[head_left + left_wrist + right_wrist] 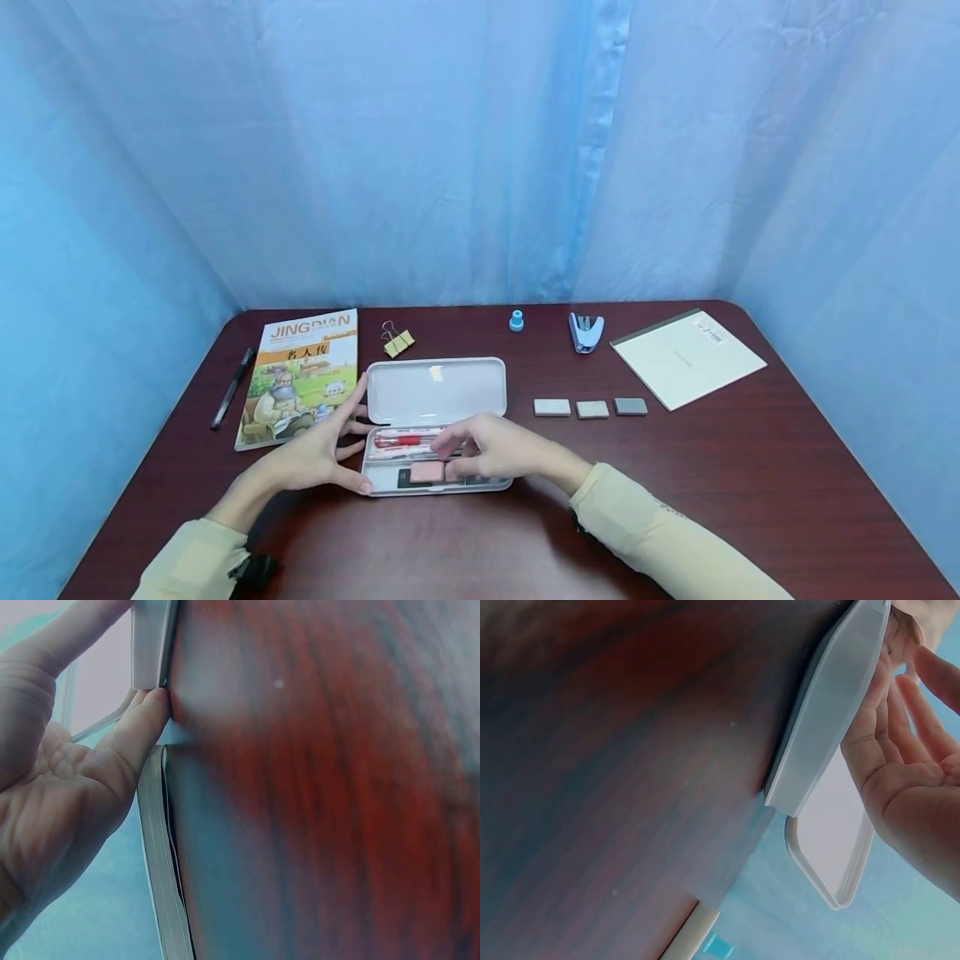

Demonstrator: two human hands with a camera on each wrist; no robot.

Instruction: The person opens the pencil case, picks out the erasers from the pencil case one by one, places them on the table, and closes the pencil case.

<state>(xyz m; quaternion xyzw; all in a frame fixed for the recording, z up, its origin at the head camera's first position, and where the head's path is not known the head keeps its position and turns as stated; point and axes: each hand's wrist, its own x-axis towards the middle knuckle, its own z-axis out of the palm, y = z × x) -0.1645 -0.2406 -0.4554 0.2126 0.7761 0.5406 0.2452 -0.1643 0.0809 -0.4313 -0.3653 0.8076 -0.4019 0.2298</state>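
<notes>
A white pencil case lies with its lid folded back. Inside are red and white pens, a pink eraser and a dark flat piece. My left hand spans the case's left end with fingers spread, its thumb at the front left corner and a finger near the lid. My right hand reaches over the case, fingers bent loosely and apart, its thumb beside the pink eraser. The case wall hides that thumb's tip in the right wrist view. I see nothing between the fingers.
Three small blocks, white, cream and grey, lie right of the case. Farther back are a binder clip, a blue bottle-like piece, a stapler and a notepad. A book and pen lie left.
</notes>
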